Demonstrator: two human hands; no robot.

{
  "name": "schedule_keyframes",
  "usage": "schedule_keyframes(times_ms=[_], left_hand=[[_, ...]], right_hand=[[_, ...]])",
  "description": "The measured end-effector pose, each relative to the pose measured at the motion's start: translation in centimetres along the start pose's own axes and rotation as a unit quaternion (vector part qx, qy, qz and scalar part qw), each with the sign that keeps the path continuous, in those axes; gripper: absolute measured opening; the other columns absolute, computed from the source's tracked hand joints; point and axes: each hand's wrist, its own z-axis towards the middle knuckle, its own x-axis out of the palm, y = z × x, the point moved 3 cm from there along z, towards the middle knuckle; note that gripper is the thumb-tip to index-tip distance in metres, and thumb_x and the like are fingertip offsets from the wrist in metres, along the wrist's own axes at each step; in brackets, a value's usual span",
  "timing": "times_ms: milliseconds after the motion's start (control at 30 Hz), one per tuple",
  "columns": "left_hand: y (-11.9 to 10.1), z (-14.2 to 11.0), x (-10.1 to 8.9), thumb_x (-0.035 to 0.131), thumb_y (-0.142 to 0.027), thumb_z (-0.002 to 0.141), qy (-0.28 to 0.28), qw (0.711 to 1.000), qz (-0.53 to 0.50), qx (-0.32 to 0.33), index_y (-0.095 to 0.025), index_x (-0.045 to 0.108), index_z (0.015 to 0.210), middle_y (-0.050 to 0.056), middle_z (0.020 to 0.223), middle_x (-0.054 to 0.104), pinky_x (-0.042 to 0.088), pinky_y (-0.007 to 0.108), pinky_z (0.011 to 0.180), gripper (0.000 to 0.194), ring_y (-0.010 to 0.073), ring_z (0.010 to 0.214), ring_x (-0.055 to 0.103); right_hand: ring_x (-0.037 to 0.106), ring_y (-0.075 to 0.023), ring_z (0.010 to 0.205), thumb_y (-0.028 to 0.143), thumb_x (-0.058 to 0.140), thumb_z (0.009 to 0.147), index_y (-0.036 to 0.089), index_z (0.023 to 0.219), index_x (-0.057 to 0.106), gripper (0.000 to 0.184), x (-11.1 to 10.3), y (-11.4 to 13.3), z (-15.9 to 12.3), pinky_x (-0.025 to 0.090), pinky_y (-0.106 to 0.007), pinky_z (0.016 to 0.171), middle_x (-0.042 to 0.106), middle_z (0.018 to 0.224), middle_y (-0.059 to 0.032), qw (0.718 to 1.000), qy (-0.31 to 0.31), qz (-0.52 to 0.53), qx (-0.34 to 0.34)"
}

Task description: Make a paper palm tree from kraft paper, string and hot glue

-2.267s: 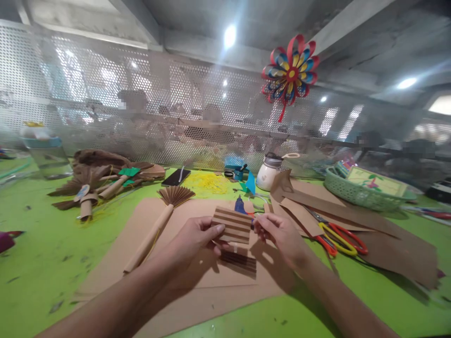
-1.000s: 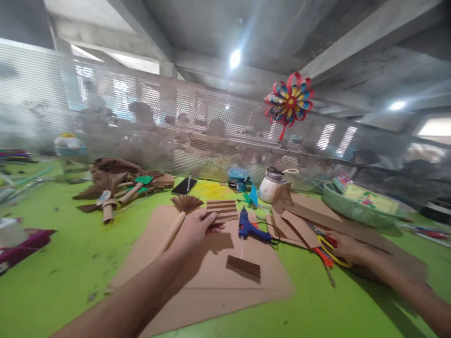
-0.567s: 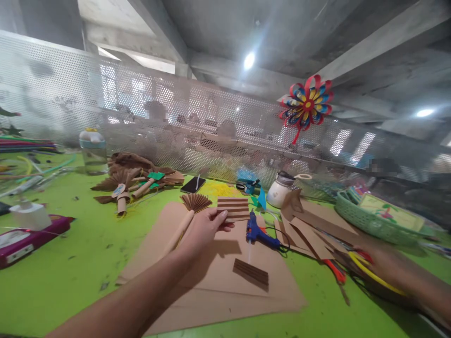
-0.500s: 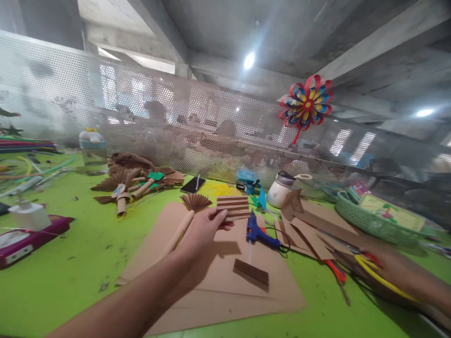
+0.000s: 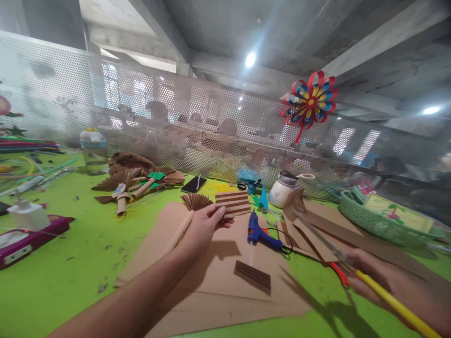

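Between the thumb and fingers of my left hand (image 5: 206, 227) is an accordion-folded piece of brown paper (image 5: 236, 204), partly opened so its pleats show as stripes. My right hand (image 5: 384, 277), blurred, is closed on scissors (image 5: 373, 285) with yellow and red handles; their blades point up and left above brown paper scraps. A second folded paper strip (image 5: 252, 277) lies on the brown paper sheet (image 5: 197, 277). A blue glue gun (image 5: 262, 236) rests just right of my left hand. Behind my left wrist is a pleated paper fan (image 5: 196, 202) beside a paper roll.
An orange-red handled tool (image 5: 340, 272) lies under the right hand. Cut brown paper (image 5: 338, 216) and a green basket (image 5: 369, 220) are at right. A white jar (image 5: 281, 191), phone (image 5: 193, 184), paper figures (image 5: 121, 190), water bottle (image 5: 94, 152) and purple power strip (image 5: 52, 230) stand around the green table.
My right hand has lifted the scissors from the right side and moved left and nearer, blades now raised. My left hand has shifted slightly, tilting the folded paper a little.
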Motion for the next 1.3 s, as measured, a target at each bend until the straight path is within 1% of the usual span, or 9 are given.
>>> schedule_keyframes(times_ms=[100, 133, 233, 333, 533, 633, 733, 967, 1300], left_hand=[[-0.5, -0.1, 0.0, 0.069, -0.033, 0.076, -0.006, 1.000, 0.002, 0.008, -0.010, 0.067, 0.086, 0.006, 0.073, 0.069, 0.053, 0.030, 0.072, 0.025, 0.0145, 0.066, 0.063], [-0.6, -0.1, -0.1, 0.069, -0.033, 0.076, -0.007, 1.000, 0.003, 0.010, -0.010, 0.067, 0.085, 0.006, 0.072, 0.069, 0.053, 0.030, 0.072, 0.025, 0.0144, 0.066, 0.063], [-0.7, 0.0, -0.1, 0.069, -0.032, 0.076, -0.008, 1.000, 0.002, 0.015, -0.010, 0.066, 0.086, 0.005, 0.071, 0.069, 0.053, 0.030, 0.072, 0.024, 0.0141, 0.065, 0.062], [-0.5, -0.1, 0.0, 0.067, -0.032, 0.078, 0.000, 1.000, -0.001, 0.019, -0.010, 0.067, 0.087, 0.006, 0.076, 0.070, 0.052, 0.030, 0.071, 0.023, 0.0144, 0.068, 0.063], [-0.4, -0.6, 0.6, 0.065, -0.031, 0.079, 0.014, 1.000, -0.003, 0.016, -0.012, 0.068, 0.088, 0.007, 0.081, 0.070, 0.052, 0.030, 0.071, 0.021, 0.0154, 0.071, 0.063], [-0.5, -0.7, 0.7, 0.065, -0.030, 0.080, 0.018, 1.000, -0.004, 0.007, -0.012, 0.068, 0.088, 0.007, 0.081, 0.070, 0.052, 0.030, 0.070, 0.020, 0.0156, 0.071, 0.063], [-0.5, -0.8, 0.9, 0.064, -0.029, 0.080, 0.027, 1.000, -0.006, 0.003, -0.013, 0.069, 0.087, 0.007, 0.080, 0.071, 0.051, 0.029, 0.069, 0.018, 0.0153, 0.070, 0.062], [-0.5, -1.1, 1.2, 0.063, -0.027, 0.081, 0.047, 0.999, -0.012, -0.009, -0.013, 0.071, 0.088, 0.009, 0.084, 0.072, 0.050, 0.028, 0.071, 0.018, 0.0158, 0.074, 0.063], [-0.1, -0.9, 0.9, 0.064, -0.030, 0.081, 0.055, 0.998, -0.015, -0.010, -0.014, 0.071, 0.089, 0.008, 0.084, 0.071, 0.050, 0.028, 0.071, 0.019, 0.0148, 0.071, 0.062]], right_hand=[[0.063, -0.0280, 0.076, 0.045, 0.073, 0.061, 0.032, 0.084, 0.070, 0.027, 4.5, 5.0, 0.2, 0.049, -0.038, 0.070, 0.068, 0.080, -0.0091, 0.984, 0.145, 0.091, -0.039], [0.061, -0.0265, 0.074, 0.044, 0.072, 0.063, 0.031, 0.087, 0.068, 0.028, 5.8, 6.0, 0.4, 0.049, -0.037, 0.068, 0.066, 0.077, -0.0074, 0.978, 0.170, 0.113, -0.043], [0.057, -0.0216, 0.066, 0.045, 0.069, 0.068, 0.026, 0.087, 0.061, 0.027, 8.5, 8.1, 0.8, 0.046, -0.032, 0.060, 0.060, 0.072, -0.0032, 0.967, 0.196, 0.158, -0.043], [0.055, -0.0190, 0.067, 0.044, 0.064, 0.075, 0.024, 0.089, 0.058, 0.026, 9.9, 10.0, 0.9, 0.045, -0.030, 0.060, 0.057, 0.074, -0.0020, 0.955, 0.231, 0.175, -0.062], [0.054, -0.0165, 0.067, 0.050, 0.061, 0.077, 0.021, 0.092, 0.055, 0.033, 10.4, 13.0, 0.7, 0.045, -0.027, 0.061, 0.055, 0.075, -0.0009, 0.941, 0.262, 0.203, -0.066], [0.055, -0.0179, 0.071, 0.053, 0.063, 0.074, 0.021, 0.090, 0.054, 0.037, 10.6, 13.5, 0.7, 0.045, -0.027, 0.063, 0.055, 0.077, -0.0016, 0.936, 0.270, 0.215, -0.069], [0.053, -0.0173, 0.071, 0.053, 0.062, 0.076, 0.021, 0.090, 0.054, 0.036, 11.0, 13.4, 0.8, 0.044, -0.028, 0.064, 0.055, 0.077, -0.0021, 0.933, 0.269, 0.229, -0.074], [0.042, -0.0120, 0.060, 0.047, 0.063, 0.079, 0.020, 0.093, 0.056, 0.031, 12.5, 12.2, 1.0, 0.036, -0.025, 0.057, 0.047, 0.069, 0.0025, 0.924, 0.255, 0.277, -0.064], [0.045, -0.0127, 0.059, 0.047, 0.063, 0.080, 0.020, 0.101, 0.056, 0.035, 12.7, 12.0, 1.1, 0.038, -0.026, 0.058, 0.049, 0.069, 0.0020, 0.929, 0.250, 0.266, -0.063]])
